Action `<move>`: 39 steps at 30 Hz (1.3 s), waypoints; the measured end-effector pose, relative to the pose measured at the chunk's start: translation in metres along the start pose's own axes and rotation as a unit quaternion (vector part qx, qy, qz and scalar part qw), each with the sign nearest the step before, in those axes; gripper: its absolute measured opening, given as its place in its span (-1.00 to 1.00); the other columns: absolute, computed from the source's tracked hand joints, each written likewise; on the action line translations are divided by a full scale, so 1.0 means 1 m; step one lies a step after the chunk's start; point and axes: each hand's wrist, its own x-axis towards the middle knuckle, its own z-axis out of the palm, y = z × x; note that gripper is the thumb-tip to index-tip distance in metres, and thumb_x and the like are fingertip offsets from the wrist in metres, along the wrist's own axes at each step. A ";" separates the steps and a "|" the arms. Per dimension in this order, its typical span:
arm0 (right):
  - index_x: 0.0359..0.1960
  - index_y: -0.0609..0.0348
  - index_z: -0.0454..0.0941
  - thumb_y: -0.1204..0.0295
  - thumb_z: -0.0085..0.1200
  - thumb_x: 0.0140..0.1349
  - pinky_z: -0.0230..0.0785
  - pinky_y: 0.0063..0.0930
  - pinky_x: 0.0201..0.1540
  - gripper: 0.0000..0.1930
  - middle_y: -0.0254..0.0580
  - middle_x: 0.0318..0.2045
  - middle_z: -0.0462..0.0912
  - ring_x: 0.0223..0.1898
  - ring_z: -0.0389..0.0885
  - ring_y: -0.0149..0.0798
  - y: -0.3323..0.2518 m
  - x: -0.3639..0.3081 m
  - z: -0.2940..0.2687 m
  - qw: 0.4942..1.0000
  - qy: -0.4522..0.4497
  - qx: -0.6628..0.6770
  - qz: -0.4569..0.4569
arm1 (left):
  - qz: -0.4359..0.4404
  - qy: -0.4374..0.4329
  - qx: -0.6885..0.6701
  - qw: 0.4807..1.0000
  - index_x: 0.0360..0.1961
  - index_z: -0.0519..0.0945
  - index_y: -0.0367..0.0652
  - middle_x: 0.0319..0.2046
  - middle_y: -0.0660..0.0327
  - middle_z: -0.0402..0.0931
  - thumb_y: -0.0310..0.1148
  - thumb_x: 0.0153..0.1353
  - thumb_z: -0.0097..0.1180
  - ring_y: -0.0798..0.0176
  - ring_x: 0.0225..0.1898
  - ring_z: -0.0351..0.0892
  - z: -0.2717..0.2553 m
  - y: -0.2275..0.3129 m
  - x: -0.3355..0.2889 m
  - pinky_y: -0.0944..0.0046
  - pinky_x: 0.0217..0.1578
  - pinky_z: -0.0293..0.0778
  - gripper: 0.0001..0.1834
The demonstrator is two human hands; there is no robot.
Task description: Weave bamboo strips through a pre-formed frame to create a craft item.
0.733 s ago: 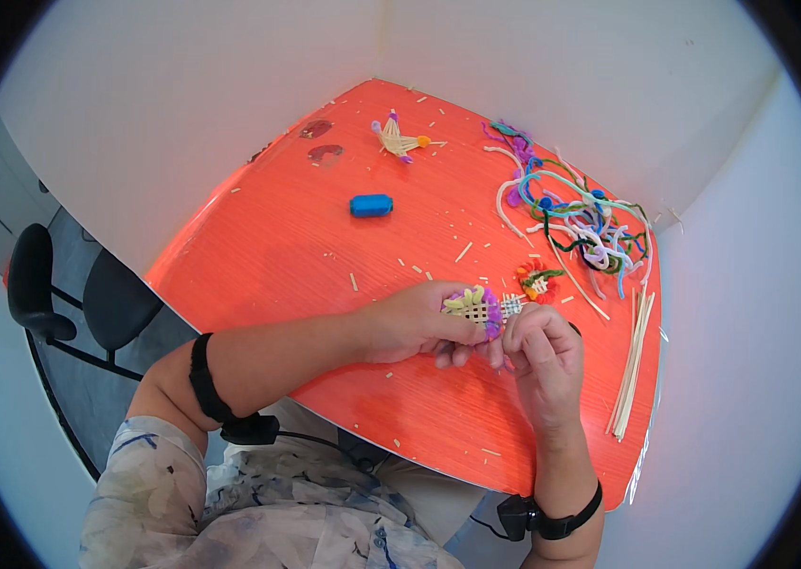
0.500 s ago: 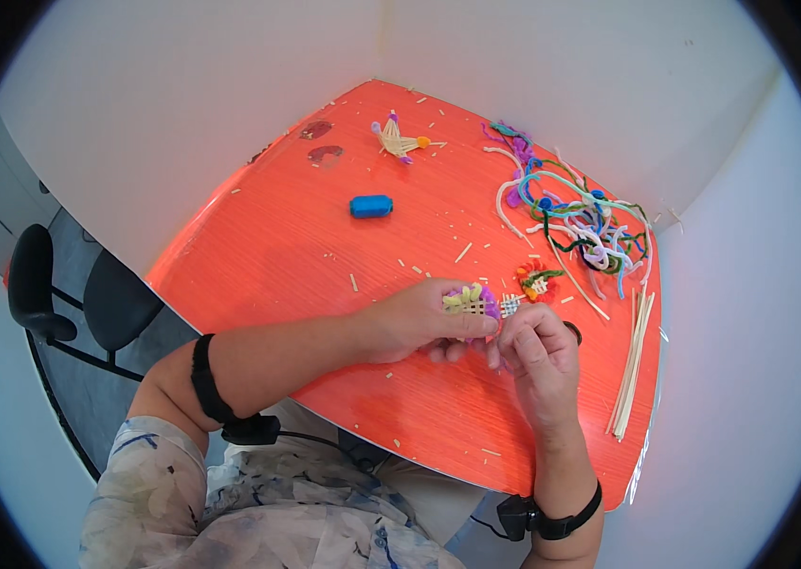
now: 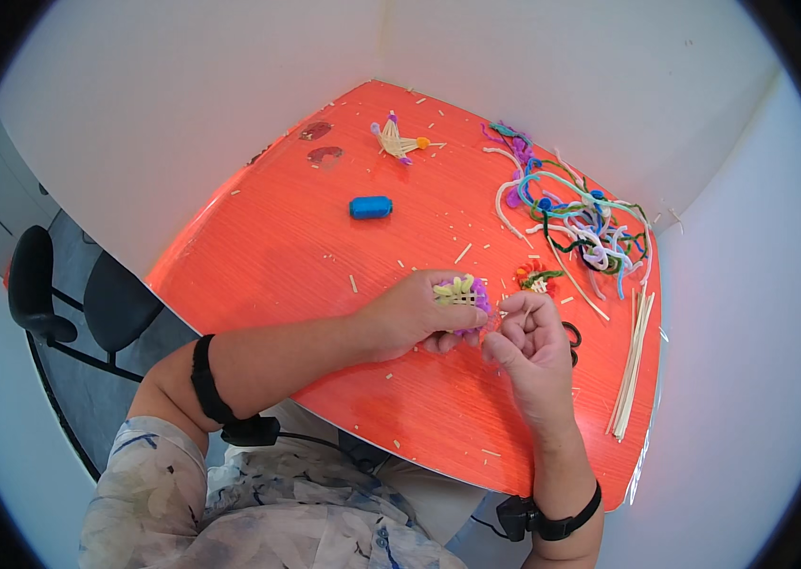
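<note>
Where left fingers (image 3: 457, 317) pinch, lattice (image 3: 462, 296) (fuzzy); straight sticks (image 3: 632, 365)

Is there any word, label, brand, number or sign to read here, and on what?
None can be read.
Woven piece in the left hand: no lettering visible.
Blue cylinder: no lettering visible.
Dark patches on the red table: no letters show.
Faint marks on the white wall, upper right: too small to tell.

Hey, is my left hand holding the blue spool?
No, the left hand holds the purple-and-yellow woven piece, while the blue spool lies apart on the red table.
</note>
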 end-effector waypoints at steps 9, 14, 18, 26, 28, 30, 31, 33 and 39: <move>-0.09 0.24 0.33 0.64 0.00 0.13 0.36 -0.54 -0.31 -0.71 -0.49 -0.53 0.18 -0.49 0.28 -0.53 0.000 0.001 -0.006 0.993 0.011 0.114 -0.019 | -0.004 0.002 -0.020 1.000 -0.31 0.50 -0.19 -0.51 0.25 0.52 -0.36 0.20 0.19 0.47 -0.63 0.42 -0.001 0.003 -0.001 0.47 -0.64 0.32 -0.84; -0.10 0.23 0.33 0.61 -0.01 0.14 0.32 -0.51 -0.32 -0.73 -0.48 -0.52 0.23 -0.50 0.26 -0.52 -0.001 0.001 -0.006 0.988 0.012 0.152 -0.008 | 0.014 0.014 -0.038 0.999 -0.34 0.54 -0.19 -0.61 0.31 0.45 -0.31 0.18 0.18 0.49 -0.66 0.36 0.000 -0.003 0.002 0.49 -0.67 0.23 -0.83; -0.10 0.21 0.32 0.61 -0.01 0.16 0.31 -0.50 -0.32 -0.74 -0.47 -0.51 0.26 -0.50 0.26 -0.53 0.000 0.001 -0.008 0.980 0.010 0.199 -0.005 | 0.006 -0.014 -0.042 0.999 -0.04 0.52 -0.26 -0.49 0.30 0.49 -0.38 0.19 0.19 0.51 -0.53 0.41 -0.004 -0.001 0.002 0.49 -0.58 0.31 -0.67; -0.12 0.19 0.32 0.58 0.02 0.17 0.31 -0.49 -0.32 -0.74 -0.45 -0.50 0.29 -0.49 0.28 -0.52 -0.002 0.001 -0.009 0.976 -0.007 0.215 -0.012 | 0.027 0.003 0.100 0.995 -0.02 0.55 -0.21 -0.48 0.30 0.52 -0.36 0.17 0.20 0.50 -0.52 0.43 0.004 0.007 -0.004 0.46 -0.53 0.35 -0.65; -0.12 0.19 0.31 0.57 0.03 0.17 0.31 -0.50 -0.32 -0.74 -0.44 -0.50 0.29 -0.49 0.28 -0.51 -0.003 0.001 -0.008 0.977 -0.007 0.215 -0.010 | 0.013 -0.008 0.141 0.990 -0.07 0.57 -0.21 -0.49 0.30 0.52 -0.36 0.17 0.21 0.49 -0.52 0.44 0.004 0.007 -0.004 0.45 -0.52 0.37 -0.69; -0.13 0.20 0.32 0.56 0.05 0.17 0.32 -0.50 -0.33 -0.75 -0.44 -0.50 0.31 -0.48 0.31 -0.49 -0.003 0.001 -0.007 0.976 -0.019 0.218 -0.013 | 0.025 -0.011 0.127 0.992 -0.23 0.58 -0.21 -0.51 0.29 0.53 -0.36 0.16 0.22 0.47 -0.52 0.45 0.003 0.005 -0.004 0.42 -0.51 0.38 -0.80; -0.13 0.20 0.32 0.56 0.05 0.17 0.32 -0.50 -0.33 -0.75 -0.44 -0.50 0.31 -0.48 0.31 -0.49 -0.003 0.001 -0.007 0.976 -0.019 0.218 -0.013 | 0.025 -0.011 0.127 0.992 -0.23 0.58 -0.21 -0.51 0.29 0.53 -0.36 0.16 0.22 0.47 -0.52 0.45 0.003 0.005 -0.004 0.42 -0.51 0.38 -0.80; -0.14 0.20 0.33 0.58 0.05 0.16 0.33 -0.53 -0.35 -0.76 -0.43 -0.51 0.30 -0.48 0.34 -0.48 -0.003 0.001 -0.008 0.978 -0.004 0.208 -0.001 | 0.022 0.006 0.131 0.991 -0.34 0.54 -0.20 -0.49 0.27 0.55 -0.37 0.16 0.21 0.46 -0.53 0.46 0.002 0.006 -0.003 0.42 -0.52 0.39 -0.86; -0.10 0.21 0.34 0.65 0.09 0.11 0.33 -0.60 -0.37 -0.69 -0.47 -0.50 0.24 -0.47 0.34 -0.52 -0.002 0.002 -0.008 0.992 0.037 0.121 0.016 | 0.063 0.004 0.045 0.997 -0.32 0.50 -0.24 -0.52 0.23 0.54 -0.44 0.14 0.22 0.46 -0.53 0.50 0.001 0.002 -0.001 0.46 -0.57 0.42 -0.84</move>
